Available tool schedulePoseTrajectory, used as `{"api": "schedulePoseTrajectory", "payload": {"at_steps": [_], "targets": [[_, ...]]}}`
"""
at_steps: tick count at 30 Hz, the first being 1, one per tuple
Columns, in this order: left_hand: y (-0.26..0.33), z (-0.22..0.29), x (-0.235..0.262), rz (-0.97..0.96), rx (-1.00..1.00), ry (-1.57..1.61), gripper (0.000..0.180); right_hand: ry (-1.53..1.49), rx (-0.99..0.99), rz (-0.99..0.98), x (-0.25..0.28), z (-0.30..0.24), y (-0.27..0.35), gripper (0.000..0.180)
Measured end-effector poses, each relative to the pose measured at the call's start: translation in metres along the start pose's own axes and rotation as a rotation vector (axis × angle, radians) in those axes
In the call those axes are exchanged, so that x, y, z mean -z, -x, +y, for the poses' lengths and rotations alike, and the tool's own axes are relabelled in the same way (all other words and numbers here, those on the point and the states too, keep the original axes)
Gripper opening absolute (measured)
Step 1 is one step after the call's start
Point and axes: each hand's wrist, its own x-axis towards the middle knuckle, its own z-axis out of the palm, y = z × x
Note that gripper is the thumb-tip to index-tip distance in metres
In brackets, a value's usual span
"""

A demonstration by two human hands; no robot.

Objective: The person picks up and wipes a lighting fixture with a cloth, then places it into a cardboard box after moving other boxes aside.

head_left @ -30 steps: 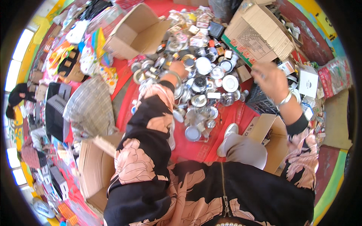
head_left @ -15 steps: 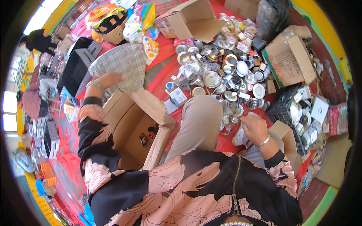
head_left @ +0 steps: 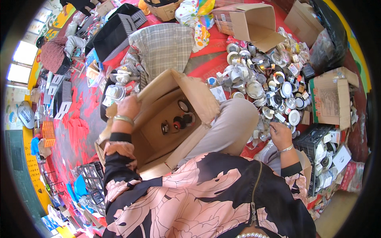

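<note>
My left hand (head_left: 129,108) is closed over the left edge of an open cardboard box (head_left: 198,95), which leans tilted against my bent knee. Inside the box lie a red and black round object (head_left: 182,121), a dark ring-shaped piece (head_left: 183,105) and a small metallic piece (head_left: 164,127). My right hand (head_left: 281,135), with its fingers curled together, is above my other leg at the near edge of a pile of round lamp-like fittings (head_left: 254,89). What its fingers hold, if anything, is too small to make out.
A black plastic crate (head_left: 313,137) full of fittings stands at the right, below another cardboard box (head_left: 331,97). An open carton (head_left: 246,23) lies beyond the pile. A plaid cloth (head_left: 162,47) and dark bins (head_left: 113,37) are at the far left. Another person (head_left: 55,53) sits there.
My left hand has come down from above the plaid cloth onto the box's edge. The box is tilted more toward me. The whole view has turned left.
</note>
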Motion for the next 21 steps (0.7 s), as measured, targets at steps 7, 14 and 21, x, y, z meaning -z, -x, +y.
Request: {"api": "schedulePoseTrajectory", "payload": {"at_steps": [7,14,21], "targets": [[0.034,-0.01,0.001,0.07,0.236,0.077,0.018,0.033,-0.036,-0.099,-0.013,-0.001,-0.005,0.014],[-0.021,-0.106,-0.007,0.0,0.473,0.016,0.028,0.045,-0.052,-0.141,-0.014,0.0,0.0,0.014],[-0.031,-0.183,-0.042,0.071,0.646,0.103,0.029,0.076,-0.089,-0.171,-0.011,0.003,0.002,0.016]]}}
